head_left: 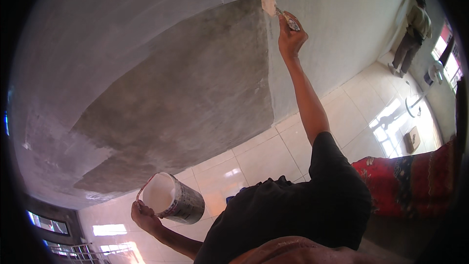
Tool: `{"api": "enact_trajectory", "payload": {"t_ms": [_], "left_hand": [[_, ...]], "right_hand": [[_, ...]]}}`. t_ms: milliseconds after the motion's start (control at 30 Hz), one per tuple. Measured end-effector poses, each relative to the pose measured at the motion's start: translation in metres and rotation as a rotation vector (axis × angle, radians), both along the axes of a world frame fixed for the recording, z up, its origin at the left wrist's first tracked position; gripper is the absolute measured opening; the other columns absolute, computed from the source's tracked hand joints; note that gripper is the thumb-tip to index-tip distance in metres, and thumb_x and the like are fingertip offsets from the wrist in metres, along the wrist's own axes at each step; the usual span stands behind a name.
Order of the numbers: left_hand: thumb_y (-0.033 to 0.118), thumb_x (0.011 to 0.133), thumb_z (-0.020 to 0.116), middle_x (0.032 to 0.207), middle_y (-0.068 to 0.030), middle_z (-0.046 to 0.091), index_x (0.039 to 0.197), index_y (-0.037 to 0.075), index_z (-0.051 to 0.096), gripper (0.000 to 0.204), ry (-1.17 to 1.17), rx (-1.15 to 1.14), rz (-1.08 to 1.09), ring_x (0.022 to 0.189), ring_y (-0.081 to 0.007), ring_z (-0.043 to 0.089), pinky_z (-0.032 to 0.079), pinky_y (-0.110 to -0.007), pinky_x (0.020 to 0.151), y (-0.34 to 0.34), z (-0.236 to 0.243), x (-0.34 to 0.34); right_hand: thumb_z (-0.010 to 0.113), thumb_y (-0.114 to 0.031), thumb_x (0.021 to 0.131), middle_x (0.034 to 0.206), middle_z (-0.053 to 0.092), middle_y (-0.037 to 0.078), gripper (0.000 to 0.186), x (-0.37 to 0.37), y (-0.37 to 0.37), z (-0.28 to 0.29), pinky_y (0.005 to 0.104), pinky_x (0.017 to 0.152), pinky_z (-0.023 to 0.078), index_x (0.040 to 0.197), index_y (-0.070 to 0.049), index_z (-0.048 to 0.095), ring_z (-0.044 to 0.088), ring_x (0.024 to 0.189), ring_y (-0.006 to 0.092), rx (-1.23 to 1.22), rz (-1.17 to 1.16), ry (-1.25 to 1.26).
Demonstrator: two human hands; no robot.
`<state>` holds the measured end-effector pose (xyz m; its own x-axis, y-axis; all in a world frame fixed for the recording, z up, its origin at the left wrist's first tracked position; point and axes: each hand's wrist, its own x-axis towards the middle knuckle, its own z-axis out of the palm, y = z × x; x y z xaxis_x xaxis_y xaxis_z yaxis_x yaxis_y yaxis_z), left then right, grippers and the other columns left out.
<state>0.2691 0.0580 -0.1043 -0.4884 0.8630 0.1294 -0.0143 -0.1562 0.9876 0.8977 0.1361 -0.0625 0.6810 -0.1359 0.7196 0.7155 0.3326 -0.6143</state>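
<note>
My right hand [292,36] grips a paint-spattered brush [288,19], its pale, wide bristles [267,4] against the wall [176,68] at the corner line. Left of that corner the wall has a dark grey unpainted patch bordered by lighter grey paint; right of it is a lighter wall face [332,19]. Low on the left, my left hand [145,215] holds the wire handle of a bucket [188,203] of white paint, which hangs tilted toward me.
Another person [414,34] stands at the far right near a window [447,54]. A tiled floor [264,156] runs below the wall. A small brown board [413,139] and red patterned cloth [405,181] are at right, a metal frame [73,252] at lower left.
</note>
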Motion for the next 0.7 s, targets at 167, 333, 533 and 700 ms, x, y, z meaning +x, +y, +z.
{"api": "enact_trajectory", "payload": {"t_ms": [167, 333, 533, 700], "left_hand": [[0.021, 0.093, 0.048, 0.054, 0.009, 0.031, 0.068, 0.009, 0.048, 0.028, -0.019, 0.005, -0.012, 0.043, 0.0003, 0.021, 0.014, -0.021, 0.039, -0.001, -0.001, 0.0], [0.021, 0.094, 0.048, 0.054, 0.0089, 0.031, 0.067, 0.011, 0.044, 0.029, -0.008, 0.003, 0.02, 0.043, 0.0002, 0.021, 0.014, -0.021, 0.039, -0.002, 0.002, 0.008], [0.02, 0.093, 0.049, 0.055, 0.0086, 0.031, 0.066, 0.013, 0.042, 0.029, -0.024, -0.001, -0.035, 0.044, -0.0006, 0.022, 0.015, -0.021, 0.04, 0.002, 0.002, 0.003], [0.02, 0.092, 0.049, 0.054, 0.0083, 0.031, 0.066, 0.012, 0.043, 0.028, -0.006, -0.007, -0.057, 0.044, -0.0012, 0.022, 0.015, -0.022, 0.041, 0.008, -0.004, -0.007]], "right_hand": [[0.073, -0.018, 0.086, 0.077, 0.07, 0.008, 0.022, 0.007, 0.01, -0.006, 0.025, 0.062, 0.049, 0.099, 0.0, 0.072, 0.062, 0.068, 0.0095, 0.004, -0.03, -0.028], [0.071, -0.019, 0.087, 0.076, 0.071, 0.013, 0.022, 0.002, 0.017, -0.004, 0.0288, 0.061, 0.051, 0.097, 0.0, 0.071, 0.067, 0.066, 0.0154, -0.045, -0.057, -0.02], [0.073, -0.022, 0.085, 0.075, 0.071, 0.013, 0.025, -0.018, 0.032, 0.006, 0.0294, 0.058, 0.05, 0.097, 0.0, 0.072, 0.066, 0.062, 0.0153, -0.021, -0.032, -0.018], [0.074, -0.02, 0.084, 0.074, 0.07, 0.011, 0.022, -0.075, 0.05, 0.006, 0.027, 0.059, 0.05, 0.096, -0.001, 0.072, 0.063, 0.064, 0.0114, -0.049, 0.082, -0.037]]}}
